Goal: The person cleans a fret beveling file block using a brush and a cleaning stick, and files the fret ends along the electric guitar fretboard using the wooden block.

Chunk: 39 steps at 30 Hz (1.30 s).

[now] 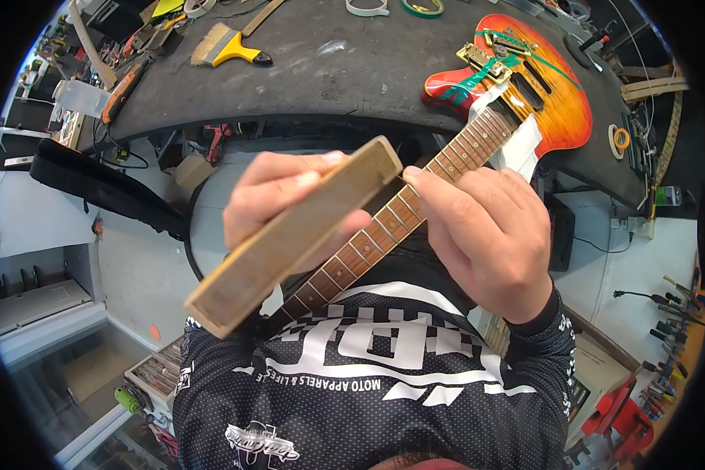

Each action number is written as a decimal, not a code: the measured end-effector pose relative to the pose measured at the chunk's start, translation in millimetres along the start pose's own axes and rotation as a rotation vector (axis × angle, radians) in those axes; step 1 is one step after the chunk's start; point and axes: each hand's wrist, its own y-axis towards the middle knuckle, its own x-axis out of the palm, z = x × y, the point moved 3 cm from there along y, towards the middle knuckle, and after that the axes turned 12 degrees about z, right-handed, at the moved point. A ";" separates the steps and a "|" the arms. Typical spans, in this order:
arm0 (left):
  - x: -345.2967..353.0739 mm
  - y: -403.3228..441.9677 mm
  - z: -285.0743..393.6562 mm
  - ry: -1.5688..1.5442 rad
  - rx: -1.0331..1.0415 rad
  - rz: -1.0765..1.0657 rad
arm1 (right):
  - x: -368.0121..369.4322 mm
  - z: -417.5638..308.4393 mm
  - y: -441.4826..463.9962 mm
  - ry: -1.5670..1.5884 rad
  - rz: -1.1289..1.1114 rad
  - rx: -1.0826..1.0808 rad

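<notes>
My left hand (278,200) grips a long wooden block (298,235), fingers along its far side and thumb beneath. The block is tilted up, its long dusty face towards me. My right hand (489,235) is over the upper frets with its fingers curled in. One fingertip points at the block's far end; whether it touches is unclear, and what those fingers hold, if anything, is hidden. Beneath both hands runs the fretboard (368,247) of an electric guitar (560,94) with a red-orange sunburst body. Green tape crosses the body, and white tape or paper lies beside the neck's end.
The guitar body rests on a dark workbench (321,78). On the bench are a yellow-handled paintbrush (231,47) and tape rolls (423,6). A black padded strap-like piece (106,188) extends at left. Several tools (677,329) line the right side, near a red object (619,423).
</notes>
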 end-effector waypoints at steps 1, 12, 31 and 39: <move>-4.3 1.2 -2.4 0.007 -0.012 0.011 | 0.2 0.0 -0.2 0.002 0.002 0.000; 1.6 -0.8 -1.5 -0.035 -0.021 0.014 | 2.9 0.7 1.5 -0.008 0.016 -0.007; 6.0 -0.5 8.5 0.027 -0.006 0.013 | 3.0 2.8 3.0 -0.021 0.004 -0.056; 0.0 1.9 5.4 0.050 0.010 -0.001 | 1.6 0.6 2.9 -0.011 0.035 -0.027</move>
